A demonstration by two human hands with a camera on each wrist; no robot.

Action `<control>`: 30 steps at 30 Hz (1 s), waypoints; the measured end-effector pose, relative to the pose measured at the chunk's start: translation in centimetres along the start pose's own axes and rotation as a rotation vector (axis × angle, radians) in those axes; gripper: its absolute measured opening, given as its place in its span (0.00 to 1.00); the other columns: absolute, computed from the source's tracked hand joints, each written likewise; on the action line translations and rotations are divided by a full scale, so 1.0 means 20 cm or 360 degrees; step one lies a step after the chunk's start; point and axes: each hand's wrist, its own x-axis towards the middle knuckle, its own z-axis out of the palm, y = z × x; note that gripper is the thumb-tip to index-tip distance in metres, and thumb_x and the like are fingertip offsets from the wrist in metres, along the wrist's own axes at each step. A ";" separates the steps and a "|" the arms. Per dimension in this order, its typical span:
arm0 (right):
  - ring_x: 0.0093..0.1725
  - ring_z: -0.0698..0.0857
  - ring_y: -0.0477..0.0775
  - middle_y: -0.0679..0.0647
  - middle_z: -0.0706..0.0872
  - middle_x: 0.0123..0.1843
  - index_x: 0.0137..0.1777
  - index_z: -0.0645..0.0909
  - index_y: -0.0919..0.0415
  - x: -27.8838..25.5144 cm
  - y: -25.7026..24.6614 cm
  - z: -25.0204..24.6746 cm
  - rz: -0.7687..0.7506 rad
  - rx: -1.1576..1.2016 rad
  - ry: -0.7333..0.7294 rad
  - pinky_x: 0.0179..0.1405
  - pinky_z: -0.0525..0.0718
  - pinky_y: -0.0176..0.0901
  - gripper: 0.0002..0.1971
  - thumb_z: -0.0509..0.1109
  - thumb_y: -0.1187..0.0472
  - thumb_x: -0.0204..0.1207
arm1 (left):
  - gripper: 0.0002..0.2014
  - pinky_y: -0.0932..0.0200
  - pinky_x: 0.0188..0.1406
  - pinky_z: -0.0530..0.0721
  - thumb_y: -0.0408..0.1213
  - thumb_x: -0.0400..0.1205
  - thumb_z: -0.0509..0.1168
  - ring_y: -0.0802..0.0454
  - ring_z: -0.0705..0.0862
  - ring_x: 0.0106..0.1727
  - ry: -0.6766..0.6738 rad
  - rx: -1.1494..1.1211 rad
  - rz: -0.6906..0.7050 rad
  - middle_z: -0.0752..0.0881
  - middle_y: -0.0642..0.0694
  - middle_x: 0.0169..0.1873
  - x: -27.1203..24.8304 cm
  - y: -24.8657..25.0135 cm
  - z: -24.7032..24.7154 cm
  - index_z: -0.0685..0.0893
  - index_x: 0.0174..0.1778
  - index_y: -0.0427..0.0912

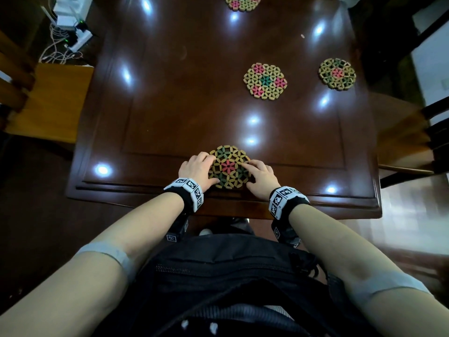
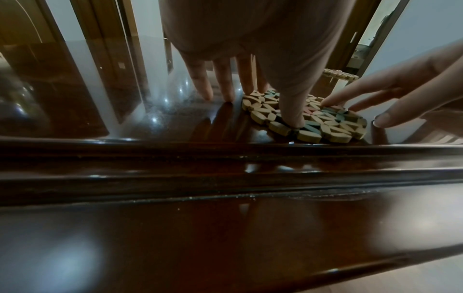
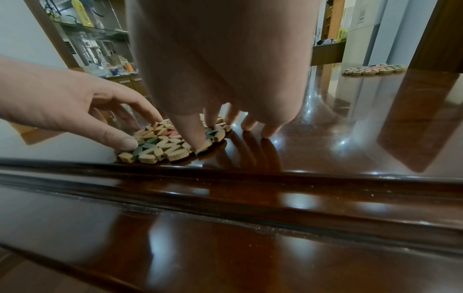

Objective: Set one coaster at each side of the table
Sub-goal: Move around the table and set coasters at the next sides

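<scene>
A round coaster [image 1: 229,166] of tan, green and pink wooden beads lies flat on the dark wooden table [image 1: 170,113], close to the near edge. My left hand [image 1: 197,167] touches its left side, with the thumb pressing on the beads [image 2: 291,111] and the other fingers straight on the table. My right hand [image 1: 260,175] touches its right side, thumb [image 3: 192,134] and a fingertip on the coaster [image 3: 160,147]. Neither hand grips it. Three more coasters lie on the table: one in the middle [image 1: 265,81], one near the right edge [image 1: 337,73], one at the far edge [image 1: 241,2].
A wooden chair seat [image 1: 48,100] stands at the table's left side and another chair [image 1: 401,132] at its right. A power strip with cables [image 1: 70,37] lies on the floor at the far left. A black bag [image 1: 218,276] hangs on my front.
</scene>
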 end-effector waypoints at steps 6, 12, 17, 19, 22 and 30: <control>0.79 0.59 0.60 0.49 0.62 0.81 0.79 0.63 0.42 0.00 0.00 0.01 0.0005 -0.0019 0.0005 0.79 0.64 0.56 0.33 0.65 0.63 0.74 | 0.34 0.47 0.63 0.76 0.55 0.75 0.71 0.45 0.74 0.71 0.0003 -0.0002 0.0006 0.72 0.49 0.73 0.00 -0.01 0.00 0.70 0.75 0.49; 0.80 0.59 0.60 0.48 0.62 0.81 0.79 0.64 0.43 0.00 0.00 0.01 0.0002 -0.0018 0.0011 0.79 0.65 0.56 0.33 0.65 0.64 0.74 | 0.34 0.48 0.63 0.77 0.55 0.75 0.71 0.45 0.74 0.71 0.0005 -0.0007 0.0017 0.72 0.49 0.73 0.01 -0.01 0.00 0.70 0.76 0.49; 0.79 0.59 0.60 0.48 0.62 0.81 0.79 0.64 0.44 0.00 0.01 0.02 0.0000 0.0005 0.0036 0.79 0.65 0.57 0.33 0.65 0.64 0.74 | 0.34 0.48 0.63 0.77 0.55 0.75 0.71 0.46 0.74 0.70 0.0004 -0.0010 0.0027 0.72 0.49 0.72 0.01 -0.01 0.01 0.70 0.75 0.50; 0.79 0.60 0.60 0.48 0.62 0.81 0.79 0.64 0.44 0.00 0.01 0.02 -0.0018 -0.0028 0.0036 0.78 0.65 0.58 0.33 0.65 0.64 0.74 | 0.34 0.48 0.63 0.77 0.55 0.75 0.71 0.45 0.74 0.70 0.0008 -0.0010 0.0026 0.72 0.49 0.72 0.01 -0.01 0.01 0.70 0.76 0.50; 0.79 0.61 0.61 0.49 0.62 0.81 0.79 0.64 0.45 0.00 0.01 0.03 -0.0032 -0.0062 0.0052 0.78 0.66 0.55 0.34 0.64 0.64 0.73 | 0.34 0.48 0.63 0.76 0.55 0.75 0.71 0.45 0.73 0.71 0.0010 -0.0001 0.0028 0.72 0.49 0.73 0.02 -0.02 0.01 0.70 0.76 0.50; 0.77 0.66 0.63 0.53 0.67 0.80 0.80 0.62 0.49 0.00 0.02 0.02 -0.0050 0.0154 0.0186 0.76 0.68 0.55 0.34 0.63 0.67 0.73 | 0.33 0.46 0.62 0.78 0.59 0.78 0.64 0.45 0.75 0.71 0.0052 -0.0173 0.0019 0.72 0.48 0.74 0.04 -0.07 -0.01 0.68 0.77 0.51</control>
